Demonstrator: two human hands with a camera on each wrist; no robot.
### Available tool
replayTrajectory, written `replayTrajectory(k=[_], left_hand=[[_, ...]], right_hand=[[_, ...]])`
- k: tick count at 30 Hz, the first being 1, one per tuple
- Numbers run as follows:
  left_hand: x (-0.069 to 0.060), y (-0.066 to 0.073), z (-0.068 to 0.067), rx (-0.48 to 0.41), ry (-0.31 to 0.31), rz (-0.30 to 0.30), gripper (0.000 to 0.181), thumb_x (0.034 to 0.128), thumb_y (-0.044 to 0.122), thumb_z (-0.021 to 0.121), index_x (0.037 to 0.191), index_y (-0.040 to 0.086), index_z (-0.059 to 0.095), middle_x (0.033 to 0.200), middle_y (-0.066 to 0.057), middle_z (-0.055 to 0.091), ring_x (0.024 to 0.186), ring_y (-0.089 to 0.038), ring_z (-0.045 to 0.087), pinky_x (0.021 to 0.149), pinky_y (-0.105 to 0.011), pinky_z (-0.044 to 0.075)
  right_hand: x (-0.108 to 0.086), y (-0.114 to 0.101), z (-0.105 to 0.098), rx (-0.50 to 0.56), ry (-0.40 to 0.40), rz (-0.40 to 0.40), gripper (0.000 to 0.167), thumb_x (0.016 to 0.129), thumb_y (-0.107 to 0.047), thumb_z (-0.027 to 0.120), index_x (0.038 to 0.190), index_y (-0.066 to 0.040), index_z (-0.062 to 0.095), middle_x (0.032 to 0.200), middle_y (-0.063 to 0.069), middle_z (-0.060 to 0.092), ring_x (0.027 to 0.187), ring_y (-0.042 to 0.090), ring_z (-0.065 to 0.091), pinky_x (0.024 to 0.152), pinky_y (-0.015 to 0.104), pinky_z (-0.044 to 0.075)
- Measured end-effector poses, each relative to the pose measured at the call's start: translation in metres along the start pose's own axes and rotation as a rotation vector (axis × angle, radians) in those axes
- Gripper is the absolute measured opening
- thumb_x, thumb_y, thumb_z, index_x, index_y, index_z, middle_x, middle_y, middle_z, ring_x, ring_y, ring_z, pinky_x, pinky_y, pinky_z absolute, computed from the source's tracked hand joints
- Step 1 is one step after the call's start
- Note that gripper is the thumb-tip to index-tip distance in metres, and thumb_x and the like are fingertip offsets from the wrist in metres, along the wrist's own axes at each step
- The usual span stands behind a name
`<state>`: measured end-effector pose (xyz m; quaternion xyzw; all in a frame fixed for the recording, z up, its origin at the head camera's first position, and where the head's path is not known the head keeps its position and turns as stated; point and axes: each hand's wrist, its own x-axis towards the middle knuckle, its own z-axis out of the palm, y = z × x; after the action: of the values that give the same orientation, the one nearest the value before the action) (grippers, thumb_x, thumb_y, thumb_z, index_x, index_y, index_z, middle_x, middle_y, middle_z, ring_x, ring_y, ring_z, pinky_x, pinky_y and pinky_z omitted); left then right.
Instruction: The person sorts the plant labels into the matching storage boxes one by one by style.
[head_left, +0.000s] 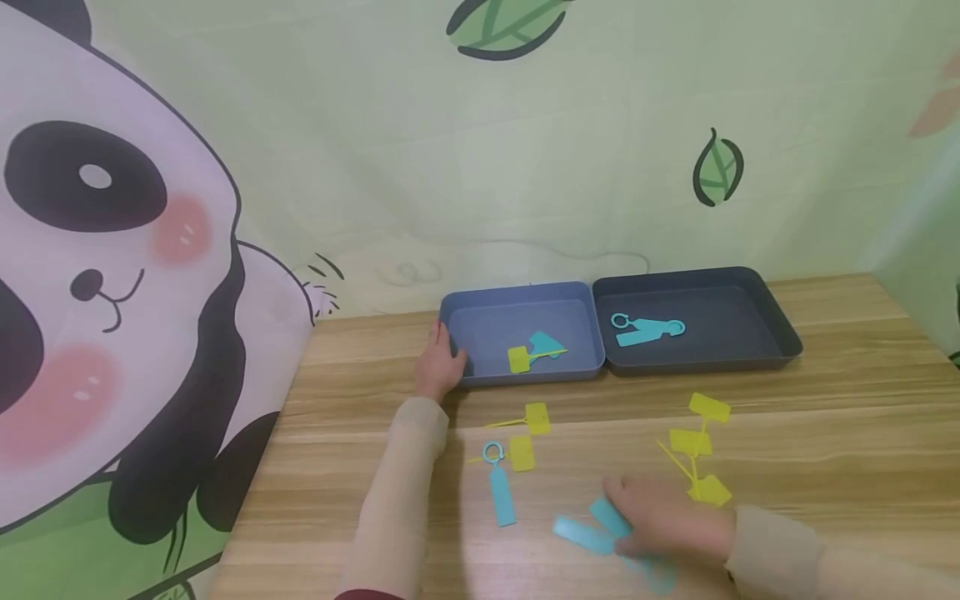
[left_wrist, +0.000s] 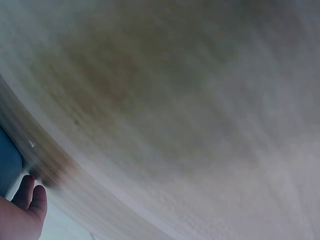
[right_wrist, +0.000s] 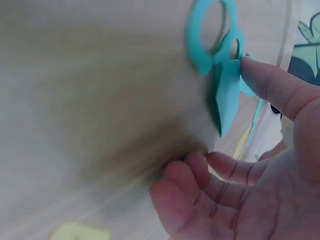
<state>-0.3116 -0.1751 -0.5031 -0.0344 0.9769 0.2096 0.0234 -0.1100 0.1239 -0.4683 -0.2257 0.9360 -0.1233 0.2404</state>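
Right grip (head_left: 663,521) is unclenched, its thumb seemingly touching a turquoise tag (right_wrist: 229,97) toward the counter's (head_left: 585,417) front edge, fingers apart from it. Left grip (head_left: 438,367) rests at the blue tray's (head_left: 487,329) left wall, near the counter's back edge, presumably steadying it; whether it pinches the rim, I cannot tell. The dark tray (head_left: 720,325) adjoins it, perhaps keeping both within reach.

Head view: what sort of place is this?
Likely an indoor tabletop workspace, perhaps staged for recording: a cartoon panda-and-leaf backdrop behind a wood-grain table, with a blue tray and a dark tray side by side.
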Motion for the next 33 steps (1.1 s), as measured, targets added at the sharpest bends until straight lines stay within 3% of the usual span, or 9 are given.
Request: replayTrajectory(k=[4, 11, 23, 33], left_hand=[[0.0, 0.0, 0.0, 0.013, 0.003, -0.003, 0.066, 0.0885, 0.034, 0.041, 0.141, 0.003, 0.016, 0.15, -0.008, 0.009, 0.128, -0.031, 0.033, 0.103, -0.041, 0.031], [-0.001, 0.0, 0.001, 0.012, 0.007, -0.006, 0.066, 0.0883, 0.034, 0.041, 0.141, 0.004, 0.016, 0.15, -0.007, 0.01, 0.128, -0.03, 0.033, 0.103, -0.041, 0.031], [-0.001, 0.001, -0.001, 0.011, 0.011, 0.002, 0.066, 0.0881, 0.034, 0.041, 0.141, 0.002, 0.016, 0.149, -0.008, 0.01, 0.132, -0.028, 0.027, 0.105, -0.039, 0.029], [0.006, -0.003, 0.003, -0.025, -0.028, -0.038, 0.066, 0.0891, 0.033, 0.041, 0.142, 0.006, 0.012, 0.151, -0.003, 0.004, 0.132, -0.028, 0.026, 0.106, -0.039, 0.026]], right_hand=[[0.008, 0.007, -0.005, 0.016, 0.006, -0.012, 0.052, 0.061, -0.034, 0.076, 0.099, -0.01, 0.051, 0.079, -0.001, 0.054, 0.069, 0.014, 0.05, 0.06, 0.032, 0.044], [0.019, 0.018, -0.009, 0.013, 0.054, 0.003, 0.039, 0.061, -0.032, 0.076, 0.084, -0.016, 0.049, 0.071, -0.004, 0.048, 0.063, 0.014, 0.044, 0.055, 0.029, 0.039], [0.021, 0.027, -0.023, 0.041, 0.069, -0.044, 0.033, 0.068, -0.03, 0.072, 0.084, -0.013, 0.049, 0.069, -0.003, 0.046, 0.06, 0.013, 0.043, 0.05, 0.025, 0.036], [0.006, 0.026, -0.031, 0.067, -0.043, 0.04, 0.041, 0.062, -0.033, 0.076, 0.081, -0.011, 0.048, 0.069, -0.001, 0.047, 0.063, 0.016, 0.044, 0.053, 0.03, 0.037]])
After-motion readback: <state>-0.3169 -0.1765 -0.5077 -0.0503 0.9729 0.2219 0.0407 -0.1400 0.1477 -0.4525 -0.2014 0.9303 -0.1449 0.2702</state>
